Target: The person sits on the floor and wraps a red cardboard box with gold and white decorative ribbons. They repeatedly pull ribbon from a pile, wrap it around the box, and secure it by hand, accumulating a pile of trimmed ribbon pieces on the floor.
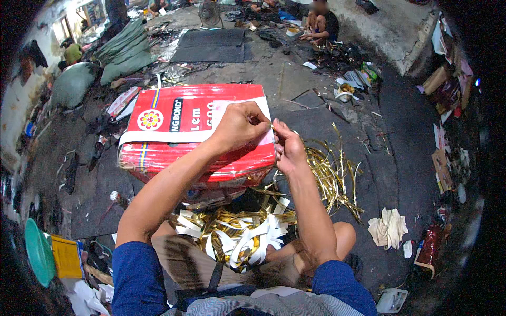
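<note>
Over the right side of a red cardboard box (174,100), my left hand (241,125) and my right hand (290,147) meet, fingertips pinched together. A tiny gold-coloured bit (272,126), apparently the end of a strip, shows between them; most of it is hidden by my fingers. A white strip (166,137) lies flat across the box top and passes under my left forearm. In my lap sits a tangled pile of gold and white strips (247,237). Beyond my right wrist, narrow gold strips (337,181) lie in a loose heap on the floor.
Crumpled cream cloth or paper (388,228) lies on the dark mat at right. A green basin (39,253) and a yellow container (67,256) stand at lower left. Grey-green sacks (76,84) lie at far left. Another person (322,23) sits at the back, near a fan (210,14).
</note>
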A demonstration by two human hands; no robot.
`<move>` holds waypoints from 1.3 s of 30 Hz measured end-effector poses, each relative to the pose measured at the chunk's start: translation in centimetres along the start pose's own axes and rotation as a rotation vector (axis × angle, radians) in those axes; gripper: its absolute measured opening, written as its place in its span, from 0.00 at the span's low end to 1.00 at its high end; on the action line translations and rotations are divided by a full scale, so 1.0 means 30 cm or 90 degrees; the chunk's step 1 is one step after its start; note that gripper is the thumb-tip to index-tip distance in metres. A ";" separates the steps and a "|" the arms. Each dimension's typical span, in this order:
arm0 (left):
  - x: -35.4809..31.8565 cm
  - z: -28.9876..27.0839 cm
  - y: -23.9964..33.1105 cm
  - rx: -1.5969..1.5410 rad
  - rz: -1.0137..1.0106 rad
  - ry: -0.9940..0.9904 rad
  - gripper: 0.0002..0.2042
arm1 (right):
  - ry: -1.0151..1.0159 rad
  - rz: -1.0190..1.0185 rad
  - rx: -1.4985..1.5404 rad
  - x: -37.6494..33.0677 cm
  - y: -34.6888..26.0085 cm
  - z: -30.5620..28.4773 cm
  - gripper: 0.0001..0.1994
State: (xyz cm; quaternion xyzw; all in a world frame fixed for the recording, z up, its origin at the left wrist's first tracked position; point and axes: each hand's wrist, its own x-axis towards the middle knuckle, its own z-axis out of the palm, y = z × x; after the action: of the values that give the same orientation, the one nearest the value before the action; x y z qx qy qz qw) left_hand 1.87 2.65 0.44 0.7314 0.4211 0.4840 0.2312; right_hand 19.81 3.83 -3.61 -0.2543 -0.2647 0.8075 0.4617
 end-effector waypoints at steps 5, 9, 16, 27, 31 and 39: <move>0.016 0.009 -0.017 -0.001 0.013 0.012 0.04 | 0.005 0.029 -0.068 -0.006 -0.035 -0.019 0.19; 0.023 0.032 -0.007 -0.020 0.008 0.016 0.04 | 0.143 -0.127 -0.624 0.069 -0.185 0.057 0.25; 0.010 -0.001 -0.043 0.002 0.010 0.016 0.04 | 0.170 -0.499 -1.128 0.148 -0.103 0.104 0.15; 0.027 0.007 -0.018 -0.010 -0.063 -0.019 0.04 | 0.313 -0.371 -0.753 0.271 0.198 -0.347 0.09; 0.019 0.006 -0.023 -0.031 -0.076 -0.032 0.05 | 0.343 -0.323 -0.777 0.288 0.345 -0.524 0.10; 0.025 0.020 -0.019 -0.033 -0.105 -0.033 0.03 | 0.486 -0.208 -0.802 0.304 0.482 -0.698 0.13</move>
State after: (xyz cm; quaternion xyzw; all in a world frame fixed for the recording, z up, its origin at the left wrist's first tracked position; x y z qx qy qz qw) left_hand 2.33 3.61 0.15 0.7003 0.4609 0.4551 0.3000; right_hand 20.65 9.64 -30.00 -0.6898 -0.5324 0.2803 0.4026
